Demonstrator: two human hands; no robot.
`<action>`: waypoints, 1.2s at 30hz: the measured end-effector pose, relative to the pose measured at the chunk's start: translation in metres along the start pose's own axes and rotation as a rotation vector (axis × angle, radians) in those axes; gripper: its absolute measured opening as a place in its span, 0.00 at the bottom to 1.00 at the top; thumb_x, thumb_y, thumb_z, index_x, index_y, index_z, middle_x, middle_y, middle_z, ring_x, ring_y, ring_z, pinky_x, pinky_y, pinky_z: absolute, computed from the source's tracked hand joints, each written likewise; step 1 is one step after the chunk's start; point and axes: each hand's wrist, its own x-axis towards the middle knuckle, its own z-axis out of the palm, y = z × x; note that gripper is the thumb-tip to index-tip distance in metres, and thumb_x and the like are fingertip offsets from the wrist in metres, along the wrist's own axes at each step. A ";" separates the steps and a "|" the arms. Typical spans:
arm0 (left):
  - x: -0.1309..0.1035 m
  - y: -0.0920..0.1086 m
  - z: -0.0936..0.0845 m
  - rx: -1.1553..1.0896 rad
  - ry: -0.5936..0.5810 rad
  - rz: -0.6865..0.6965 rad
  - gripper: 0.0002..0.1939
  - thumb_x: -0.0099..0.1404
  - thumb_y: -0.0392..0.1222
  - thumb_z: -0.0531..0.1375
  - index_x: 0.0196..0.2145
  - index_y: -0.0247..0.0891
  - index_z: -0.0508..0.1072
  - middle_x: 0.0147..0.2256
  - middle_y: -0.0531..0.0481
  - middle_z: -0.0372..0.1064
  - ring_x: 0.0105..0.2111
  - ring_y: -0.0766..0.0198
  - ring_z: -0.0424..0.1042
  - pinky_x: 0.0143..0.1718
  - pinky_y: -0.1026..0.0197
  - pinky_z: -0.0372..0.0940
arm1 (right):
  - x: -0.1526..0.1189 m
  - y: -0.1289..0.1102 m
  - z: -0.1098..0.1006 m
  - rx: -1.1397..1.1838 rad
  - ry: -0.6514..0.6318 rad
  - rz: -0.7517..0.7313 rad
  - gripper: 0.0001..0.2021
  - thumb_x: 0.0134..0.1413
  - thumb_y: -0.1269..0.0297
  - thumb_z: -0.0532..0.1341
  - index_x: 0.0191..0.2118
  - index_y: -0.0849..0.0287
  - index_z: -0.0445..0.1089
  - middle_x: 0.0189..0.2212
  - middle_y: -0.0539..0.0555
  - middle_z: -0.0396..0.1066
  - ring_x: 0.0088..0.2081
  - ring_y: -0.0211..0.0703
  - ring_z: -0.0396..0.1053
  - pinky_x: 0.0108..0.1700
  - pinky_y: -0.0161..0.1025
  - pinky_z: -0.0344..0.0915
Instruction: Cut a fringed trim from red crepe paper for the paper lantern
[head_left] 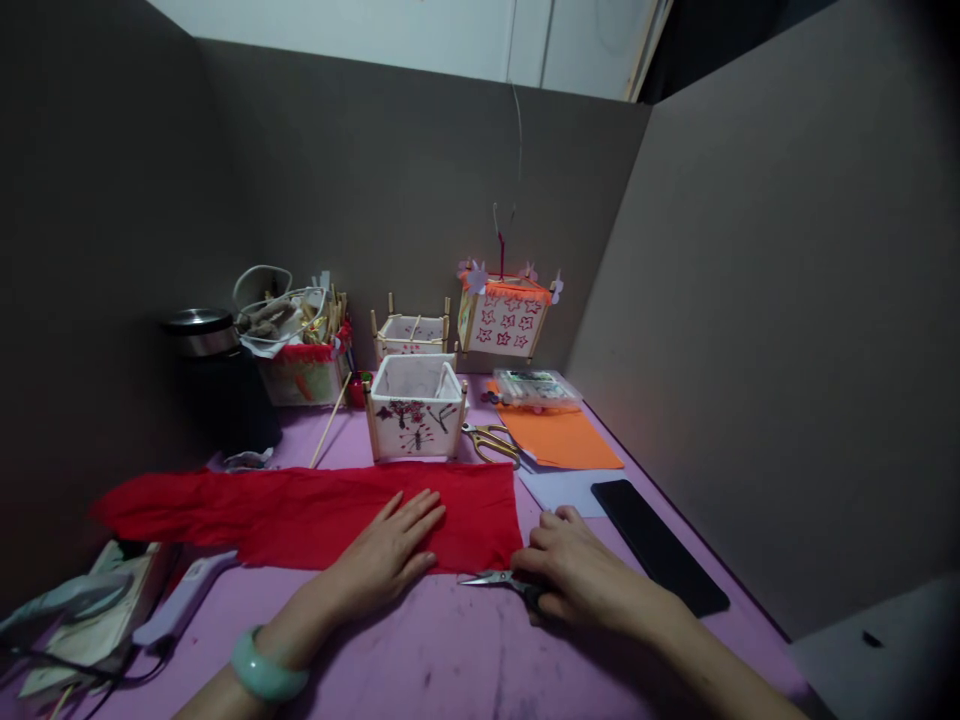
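1. The left hand [394, 550] is laid flat, palm down, its fingers extended forward and to the right, thumb held apart; nothing is gripped by it.
2. By the right hand [574, 570], turned inward with curled fingers, the dark-handled scissors [491, 578] are held; whether the cloth's corner is also pinched cannot be told.
3. One red cloth [300, 510] is spread on the bench [420, 660], under the left fingers and up to the right fingertips; its long axis is run left to right.
4. Two pairs of scissors are counted: the held pair, its blades pointed left below the left fingers, and the gold-handled scissors [491, 445], left lying beyond both hands.
5. Beyond the left fingers, two boxes are stood: a front box [416, 438] and a rear box [412, 345].
6. One black slab [660, 545] is placed right of the right fingers.
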 end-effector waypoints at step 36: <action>0.000 -0.004 0.005 0.012 -0.007 0.014 0.26 0.70 0.47 0.44 0.64 0.47 0.48 0.64 0.46 0.48 0.65 0.58 0.44 0.63 0.42 0.41 | 0.009 -0.003 0.000 0.016 -0.015 0.033 0.09 0.42 0.69 0.62 0.34 0.53 0.70 0.29 0.51 0.69 0.33 0.43 0.59 0.41 0.40 0.46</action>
